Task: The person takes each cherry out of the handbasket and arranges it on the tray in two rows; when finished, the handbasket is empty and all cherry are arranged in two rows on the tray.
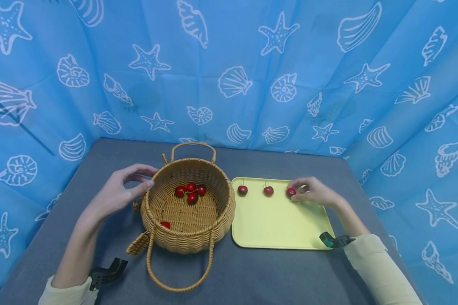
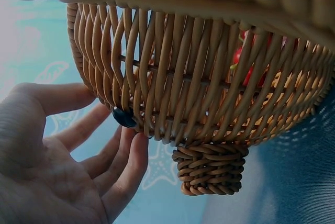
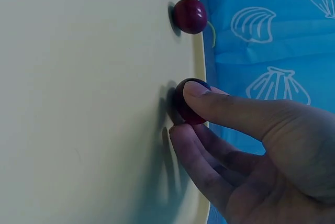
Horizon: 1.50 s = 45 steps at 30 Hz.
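My right hand pinches a dark red cherry between thumb and fingertips at the back right of the yellow tray. To its left, a cherry and another cherry lie along the tray's back edge, with stems pointing away. A round wicker basket stands left of the tray, with several red cherries on its floor. At the basket's left side is my left hand, its fingertips against the outer wall and the palm off it, as the left wrist view shows.
One basket handle lies folded down toward the front; the other handle stands at the back. Small woven pieces stick out at the basket's left. A blue curtain with shells and starfish hangs behind the grey table.
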Tool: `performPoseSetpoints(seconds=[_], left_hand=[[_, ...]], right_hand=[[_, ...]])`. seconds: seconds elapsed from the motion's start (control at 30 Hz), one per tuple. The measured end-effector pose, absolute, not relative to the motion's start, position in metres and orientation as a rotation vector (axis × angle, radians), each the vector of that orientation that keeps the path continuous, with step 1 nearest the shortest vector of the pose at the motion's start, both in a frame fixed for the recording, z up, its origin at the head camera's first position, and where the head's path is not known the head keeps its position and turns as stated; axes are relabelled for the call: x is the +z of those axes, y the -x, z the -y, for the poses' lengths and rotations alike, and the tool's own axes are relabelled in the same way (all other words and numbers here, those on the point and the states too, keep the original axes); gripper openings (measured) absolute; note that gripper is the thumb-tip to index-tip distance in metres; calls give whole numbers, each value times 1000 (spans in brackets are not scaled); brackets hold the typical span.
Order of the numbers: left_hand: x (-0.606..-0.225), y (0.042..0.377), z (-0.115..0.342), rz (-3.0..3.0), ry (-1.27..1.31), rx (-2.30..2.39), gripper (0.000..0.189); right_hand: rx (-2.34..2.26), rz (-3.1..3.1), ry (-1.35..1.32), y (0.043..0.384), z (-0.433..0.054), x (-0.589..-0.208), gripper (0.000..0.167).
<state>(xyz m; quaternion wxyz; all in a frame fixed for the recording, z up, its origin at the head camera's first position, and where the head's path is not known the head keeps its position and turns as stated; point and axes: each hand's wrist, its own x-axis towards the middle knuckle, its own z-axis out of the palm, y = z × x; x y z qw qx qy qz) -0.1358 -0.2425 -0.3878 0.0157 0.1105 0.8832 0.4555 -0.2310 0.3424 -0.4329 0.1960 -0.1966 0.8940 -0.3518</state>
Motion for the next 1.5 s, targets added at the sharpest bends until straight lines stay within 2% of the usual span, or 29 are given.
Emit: performPoseSetpoints(seconds=[0.5,0.97,1.2,1.5], left_hand=[[-388,136,243,-2747,-348,1419,38],[-388,138,243,-2746,-376,1429,38],[-389,138,244,-2736,-365,1439,38],[-390,137,244,-2749,-361,1430,38]], right_hand=[[-1012,-2505,569,229,-347,-435,43],[-944,-2558,586,228,-347,-405,43],[-944,-2605,649,234,-325,-376,39],[-1027,-2554,792,245,-271,-340,37]])
